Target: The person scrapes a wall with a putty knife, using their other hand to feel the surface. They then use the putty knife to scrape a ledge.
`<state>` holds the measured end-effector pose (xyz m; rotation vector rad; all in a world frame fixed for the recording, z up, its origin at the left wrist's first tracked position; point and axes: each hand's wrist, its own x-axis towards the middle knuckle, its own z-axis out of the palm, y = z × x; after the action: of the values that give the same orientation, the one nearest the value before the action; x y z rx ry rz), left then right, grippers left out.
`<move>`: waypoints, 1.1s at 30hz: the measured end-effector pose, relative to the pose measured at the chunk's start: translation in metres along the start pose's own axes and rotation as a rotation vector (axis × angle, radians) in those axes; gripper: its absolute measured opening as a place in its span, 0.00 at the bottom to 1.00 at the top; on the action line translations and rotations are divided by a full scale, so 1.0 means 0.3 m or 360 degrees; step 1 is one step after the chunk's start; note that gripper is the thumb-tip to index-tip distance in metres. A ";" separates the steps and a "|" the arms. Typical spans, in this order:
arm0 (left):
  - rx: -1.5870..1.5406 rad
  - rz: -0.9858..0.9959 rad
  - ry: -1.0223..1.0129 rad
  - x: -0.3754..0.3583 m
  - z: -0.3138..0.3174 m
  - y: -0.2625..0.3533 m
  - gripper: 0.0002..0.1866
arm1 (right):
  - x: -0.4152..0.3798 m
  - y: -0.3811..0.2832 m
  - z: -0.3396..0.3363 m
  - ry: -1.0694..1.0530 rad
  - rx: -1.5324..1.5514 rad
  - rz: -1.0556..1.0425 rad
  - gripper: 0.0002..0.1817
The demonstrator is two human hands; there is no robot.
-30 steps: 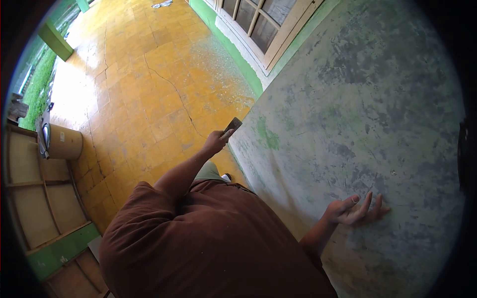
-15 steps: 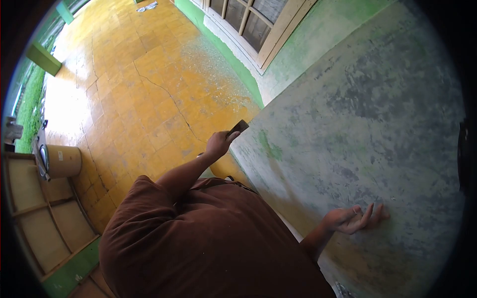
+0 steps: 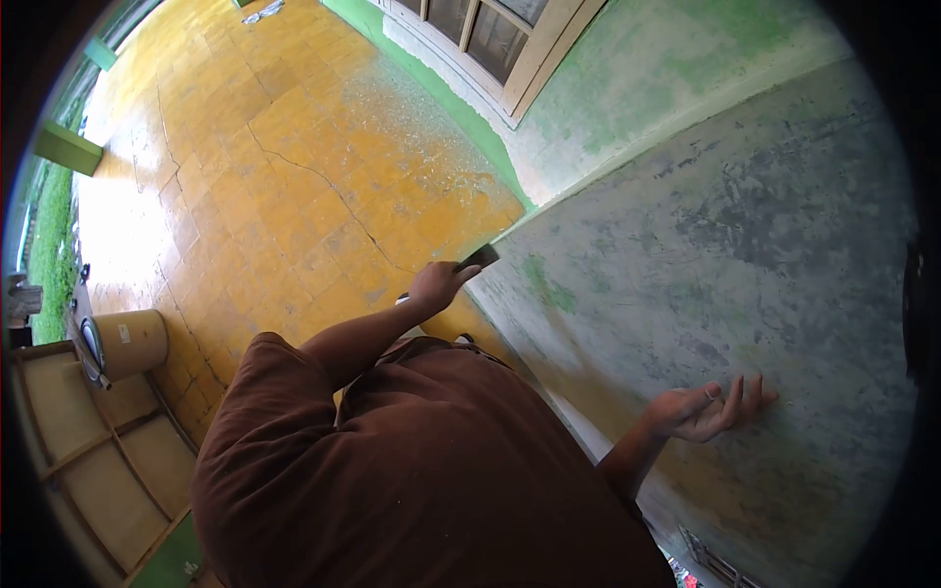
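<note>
My left hand [image 3: 434, 285] is wrapped round a scraper [image 3: 480, 259] with a flat, dark blade. Its blade points toward the edge of the patchy grey-green wall [image 3: 627, 274], overlapping that edge in this view. The handle is mostly hidden in my fist. Lower on the right, my right hand [image 3: 708, 410] has its fingers apart and holds nothing. Its fingertips are right at the wall surface. Bare grey areas and leftover green paint show across the wall between my hands.
A cracked yellow tiled floor [image 3: 284, 196] stretches ahead, with pale flakes [image 3: 412, 122] scattered along the wall base. A wood-framed window [image 3: 500, 49] is at the top. At the left stand a tan bucket [image 3: 132, 343] and a framed panel [image 3: 113, 461]; a green pillar [image 3: 69, 149] lies beyond.
The view has shifted slightly. The scraper has turned a little flatter beside the wall edge, and my right hand's fingers have spread along the wall.
</note>
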<state>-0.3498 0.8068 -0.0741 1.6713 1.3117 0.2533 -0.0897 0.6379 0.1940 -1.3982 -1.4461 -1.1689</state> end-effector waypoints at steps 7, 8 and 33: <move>0.0015 0.0184 0.0190 0.044 -0.025 0.175 0.32 | 0.005 -0.013 0.005 -0.0012 -0.0028 0.0046 0.13; 0.0040 0.0161 0.0214 0.044 -0.035 0.145 0.32 | -0.003 -0.007 -0.003 -0.0021 -0.0029 0.0046 0.13; -0.0001 -0.0007 0.0195 0.027 -0.013 0.253 0.35 | -0.012 0.059 0.047 -0.0063 -0.0143 -0.0212 0.19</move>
<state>-0.3010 0.8187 -0.0167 1.6740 1.4050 0.3583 -0.0711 0.6500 0.1885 -1.4105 -1.5510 -1.3105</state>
